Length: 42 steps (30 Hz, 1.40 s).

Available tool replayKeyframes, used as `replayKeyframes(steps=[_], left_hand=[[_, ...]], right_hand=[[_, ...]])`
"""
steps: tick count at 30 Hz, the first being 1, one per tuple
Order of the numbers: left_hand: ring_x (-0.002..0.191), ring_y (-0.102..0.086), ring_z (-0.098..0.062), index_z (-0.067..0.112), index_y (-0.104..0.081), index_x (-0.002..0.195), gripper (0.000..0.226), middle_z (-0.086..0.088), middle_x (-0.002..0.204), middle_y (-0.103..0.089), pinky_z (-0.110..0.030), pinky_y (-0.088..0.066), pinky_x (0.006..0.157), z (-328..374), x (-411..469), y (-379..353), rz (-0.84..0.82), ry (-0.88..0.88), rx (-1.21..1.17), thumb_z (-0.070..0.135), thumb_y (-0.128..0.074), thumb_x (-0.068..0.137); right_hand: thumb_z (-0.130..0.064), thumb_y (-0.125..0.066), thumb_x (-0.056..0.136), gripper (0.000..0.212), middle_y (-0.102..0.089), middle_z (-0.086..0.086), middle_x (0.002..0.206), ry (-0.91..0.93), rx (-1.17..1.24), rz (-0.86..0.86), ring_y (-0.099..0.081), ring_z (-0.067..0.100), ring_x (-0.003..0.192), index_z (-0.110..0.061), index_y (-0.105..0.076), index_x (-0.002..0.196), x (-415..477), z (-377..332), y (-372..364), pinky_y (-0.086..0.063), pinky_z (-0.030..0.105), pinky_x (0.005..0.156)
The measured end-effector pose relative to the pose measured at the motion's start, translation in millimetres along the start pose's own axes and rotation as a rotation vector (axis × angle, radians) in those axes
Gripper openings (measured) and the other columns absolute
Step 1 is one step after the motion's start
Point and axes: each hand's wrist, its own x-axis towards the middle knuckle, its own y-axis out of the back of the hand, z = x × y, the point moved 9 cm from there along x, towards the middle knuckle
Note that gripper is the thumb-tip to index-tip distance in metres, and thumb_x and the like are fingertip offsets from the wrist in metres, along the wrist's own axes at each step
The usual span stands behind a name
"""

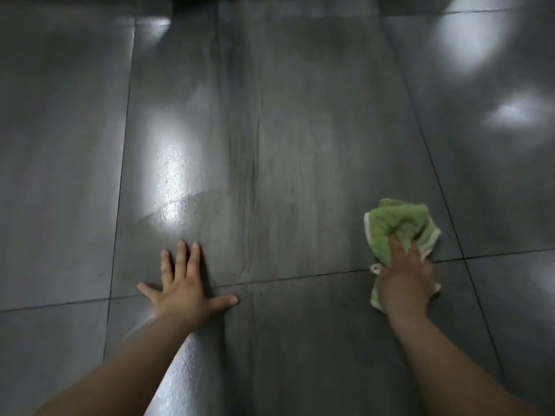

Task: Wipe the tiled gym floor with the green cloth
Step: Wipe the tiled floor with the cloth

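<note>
The floor (294, 121) is made of large dark grey glossy tiles with thin grout lines. A crumpled green cloth (396, 225) with a pale edge lies on it at the right, near a grout crossing. My right hand (404, 279) presses down on the cloth's near half, fingers bunched into the fabric. My left hand (184, 285) lies flat on the floor at the left, palm down, fingers spread, holding nothing. A damp smear edge shows on the tile just beyond the left hand.
Bright ceiling-light reflections sit on the tiles at the left centre (172, 172) and at the upper right (468, 40). A dark object (195, 3) touches the frame's top edge at the left of centre. Only bare tiles surround both hands.
</note>
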Motion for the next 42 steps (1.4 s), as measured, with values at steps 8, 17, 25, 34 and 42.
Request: replayKeyframes(steps=[8,17,25,34,42], left_hand=[[0.140,-0.017,-0.032,0.015,-0.035,0.138,0.060,-0.013,0.152,-0.019,-0.049,-0.018,0.113,-66.6,-29.8,17.4,0.291,-0.086,-0.166,0.022,-0.060,0.084],[0.128,0.014,-0.003,0.011,-0.001,0.141,0.077,0.007,0.145,0.012,-0.030,0.002,0.114,-99.7,-54.2,-25.5,0.139,-0.127,-0.162,0.047,-0.022,0.077],[0.142,-0.011,-0.022,0.010,-0.020,0.142,0.061,-0.005,0.153,-0.009,-0.033,-0.013,0.114,-140.1,-57.0,-3.9,0.230,0.015,-0.212,0.035,-0.035,0.088],[0.143,-0.007,-0.025,0.006,-0.025,0.140,0.071,-0.012,0.153,-0.012,-0.026,-0.004,0.114,-169.9,-59.4,-9.3,0.164,0.065,-0.377,0.027,-0.029,0.072],[0.143,-0.001,-0.022,0.010,-0.018,0.142,0.071,-0.009,0.154,-0.006,-0.028,-0.001,0.115,-173.4,-56.8,-8.8,0.093,0.033,-0.350,0.038,-0.029,0.077]], right_hand=[[-0.045,-0.053,0.060,0.032,-0.043,-0.007,0.120,0.975,0.028,-0.128,-0.042,0.020,0.091,-0.046,-0.068,0.089,-235.6,-161.3,-79.5,-0.029,0.034,0.086],[-0.013,-0.084,0.042,0.066,-0.064,0.024,0.111,0.846,-0.224,-0.025,-0.063,0.041,0.062,-0.017,-0.065,0.106,-9.5,-70.5,8.4,-0.052,0.045,0.050],[-0.026,-0.080,0.044,0.063,-0.065,0.007,0.121,0.605,0.139,-0.054,-0.045,0.031,0.100,-0.029,-0.069,0.106,-145.0,-186.9,-66.7,-0.036,0.039,0.085],[-0.038,-0.060,0.056,0.031,-0.070,-0.012,0.106,1.425,-0.090,-0.164,-0.050,0.014,0.081,-0.046,-0.070,0.085,-187.6,-224.9,-75.5,-0.051,0.023,0.067],[-0.008,-0.050,0.075,0.047,-0.050,0.022,0.135,0.501,-0.005,-0.007,-0.051,0.049,0.096,-0.013,-0.062,0.120,-36.5,-135.3,-13.4,-0.041,0.053,0.086]])
